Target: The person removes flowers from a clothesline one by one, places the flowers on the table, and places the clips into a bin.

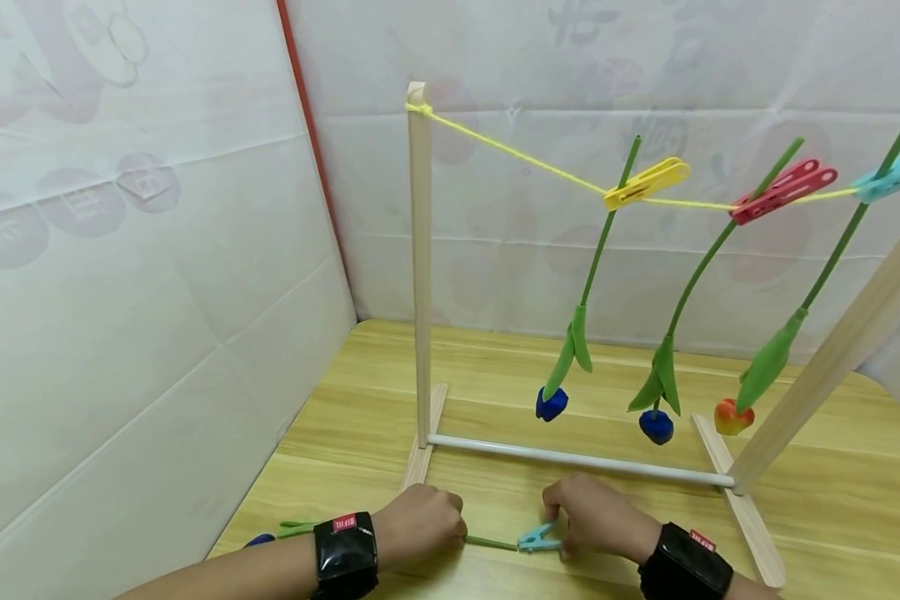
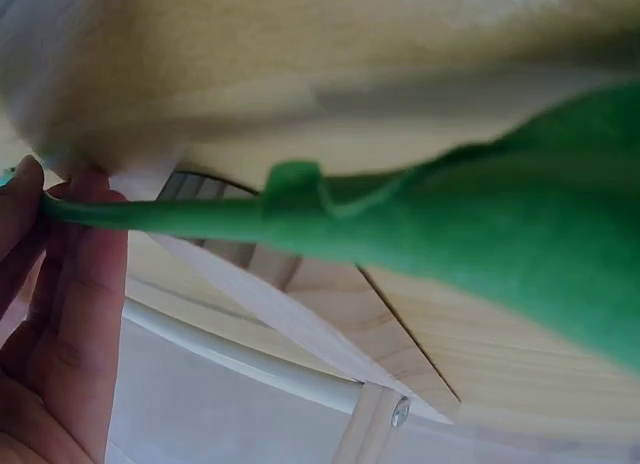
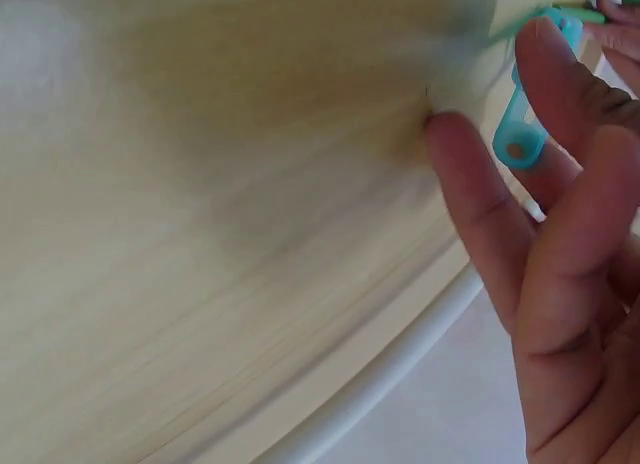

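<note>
- Left hand (image 1: 418,525) grips a green stem (image 1: 490,543) low over the table (image 1: 345,433).
- Right hand (image 1: 598,518) pinches a blue peg (image 1: 537,542) at the stem's end.
- Behind them stands a wooden rack (image 1: 420,267) with three flowers pegged to yellow string (image 1: 517,154).

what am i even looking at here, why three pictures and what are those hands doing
A person is working with two bare hands; there is no machine. The large picture comes from a camera on the head; the two blurry close-ups come from cameras strapped to each wrist.

On the wooden table stands a wooden frame with a yellow string. Three fake flowers hang head down from it, held by a yellow peg, a red peg and a light blue peg.

The left hand holds a green flower stem low over the table. The right hand pinches a blue peg at the stem's end.
</note>
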